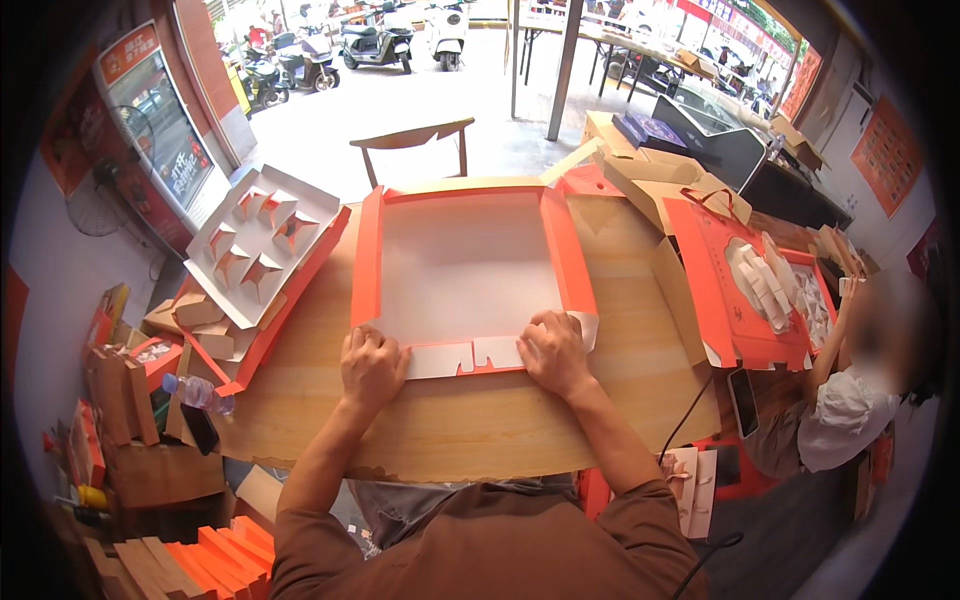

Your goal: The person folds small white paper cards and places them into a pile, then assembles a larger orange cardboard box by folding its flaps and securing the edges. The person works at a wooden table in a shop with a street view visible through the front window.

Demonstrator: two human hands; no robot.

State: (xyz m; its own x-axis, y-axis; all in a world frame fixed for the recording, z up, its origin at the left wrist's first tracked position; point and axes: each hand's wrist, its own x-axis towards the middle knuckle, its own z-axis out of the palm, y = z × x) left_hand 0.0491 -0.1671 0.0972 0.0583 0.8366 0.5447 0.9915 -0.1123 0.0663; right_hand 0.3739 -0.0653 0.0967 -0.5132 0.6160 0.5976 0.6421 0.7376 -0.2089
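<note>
A large shallow cardboard box (470, 265), red on its side walls and white inside, lies open side up on the wooden table (640, 300) in front of me. Its near flap (480, 357) shows white with slots at the middle. My left hand (373, 368) has its fingers curled over the near left corner. At the near right corner my right hand (556, 352) grips the edge in the same way, beside a loose white corner tab. Both thumbs are partly hidden.
To the left, a white tray with folded dividers (262, 245) rests on stacked red boxes. A plastic bottle (200, 393) and dark phone (200, 430) lie at the left edge. On the right are a red box lid (705, 280), another phone (743, 403) and a seated person (850, 420). A chair (415, 145) stands beyond.
</note>
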